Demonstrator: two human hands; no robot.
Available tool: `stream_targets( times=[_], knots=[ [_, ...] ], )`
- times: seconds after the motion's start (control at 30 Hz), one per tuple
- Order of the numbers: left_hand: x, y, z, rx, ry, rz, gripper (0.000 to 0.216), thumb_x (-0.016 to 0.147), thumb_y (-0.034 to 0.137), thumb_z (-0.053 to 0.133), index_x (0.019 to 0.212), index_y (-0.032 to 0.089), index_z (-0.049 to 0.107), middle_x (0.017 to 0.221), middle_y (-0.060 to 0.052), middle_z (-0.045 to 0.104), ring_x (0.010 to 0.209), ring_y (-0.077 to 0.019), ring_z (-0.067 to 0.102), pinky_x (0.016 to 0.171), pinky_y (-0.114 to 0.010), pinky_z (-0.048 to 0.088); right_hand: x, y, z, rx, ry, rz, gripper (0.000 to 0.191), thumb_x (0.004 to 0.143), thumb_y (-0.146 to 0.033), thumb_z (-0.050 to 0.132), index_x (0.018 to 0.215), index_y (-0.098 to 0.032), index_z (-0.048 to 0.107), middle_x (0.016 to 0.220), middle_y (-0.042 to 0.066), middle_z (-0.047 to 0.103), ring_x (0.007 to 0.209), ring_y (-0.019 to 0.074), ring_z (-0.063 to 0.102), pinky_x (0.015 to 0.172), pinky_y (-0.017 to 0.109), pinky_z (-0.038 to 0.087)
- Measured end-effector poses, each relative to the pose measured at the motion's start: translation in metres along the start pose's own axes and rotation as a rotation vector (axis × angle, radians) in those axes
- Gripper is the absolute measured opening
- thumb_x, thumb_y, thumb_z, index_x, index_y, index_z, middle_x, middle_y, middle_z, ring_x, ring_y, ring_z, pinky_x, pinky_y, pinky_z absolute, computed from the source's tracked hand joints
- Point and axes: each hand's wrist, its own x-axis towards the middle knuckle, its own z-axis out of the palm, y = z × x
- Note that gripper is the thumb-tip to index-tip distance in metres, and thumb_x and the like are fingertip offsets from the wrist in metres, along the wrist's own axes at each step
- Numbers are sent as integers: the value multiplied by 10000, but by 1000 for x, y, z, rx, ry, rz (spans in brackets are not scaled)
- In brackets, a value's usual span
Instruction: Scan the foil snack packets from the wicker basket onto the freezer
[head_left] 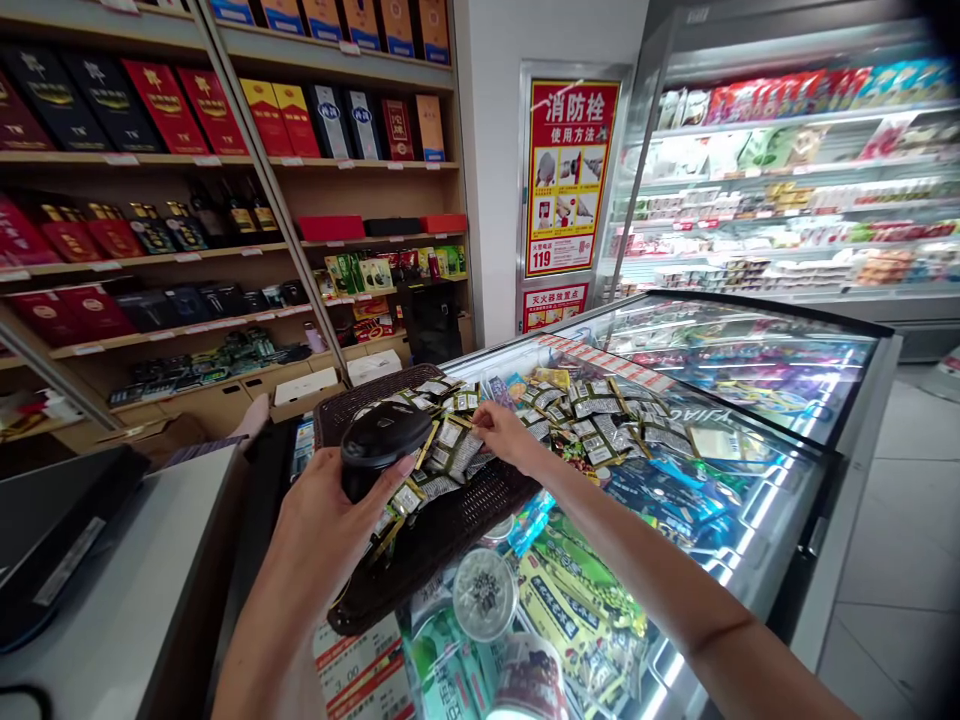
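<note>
My left hand (pixel 330 510) clenches one black jar (pixel 384 447) over the one wicker tray (pixel 420 560); right-hand fingers (pixel 487 420) pinch one sachet (pixel 465 402) from uncountable sachets there.

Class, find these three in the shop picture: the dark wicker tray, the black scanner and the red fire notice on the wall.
Tray (pixel 442 545): head view, bare woven floor near the front.
Scanner (pixel 382 440): head view, its rounded black top, in the left hand.
Fire notice (pixel 571 170): head view, middle of the red poster.

Basket (pixel 450 520): dark woven wicker, rough, matt. Packets (pixel 600 425) spilling right of basket: shiny foil or plastic. Jar lid (pixel 386 435) at the basket's left edge: black plastic, semi-gloss. Freezer lid (pixel 750 370) under basket: smooth glossy glass, reflective.
</note>
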Motion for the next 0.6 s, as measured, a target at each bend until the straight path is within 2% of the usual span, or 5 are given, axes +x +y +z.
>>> stream_targets(
  times=[0.13,0.27,0.4,0.6],
  knots=[
    [-3,6,1,-39,-42,-14,560,711,776,560,776,222,613,614,-26,632,593,-237,624,502,-311,433,-2,-14,-26,115,92,23,83,774,-151,511,820,-221,515,801,0,555,731,154,554,647,275,507],
    [-5,10,6,-107,-107,-24,565,698,768,587,841,223,625,590,0,614,565,-221,614,504,-302,430,-8,-37,-47,280,99,82,44,754,-173,501,772,-212,492,864,18,540,725,153,542,647,308,549],
    [-5,8,8,-136,-149,-23,567,708,743,599,924,220,638,587,14,604,551,-212,605,508,-295,426,-15,-49,-52,331,124,61,43,741,-170,511,762,-206,504,835,18,531,717,153,535,669,333,561],
    [-4,6,6,-108,-124,21,538,713,727,605,884,220,656,578,13,596,548,-210,603,521,-301,442,-14,-45,-48,300,125,47,43,769,-165,488,772,-206,501,811,13,522,709,154,543,649,302,537]
  ],
)
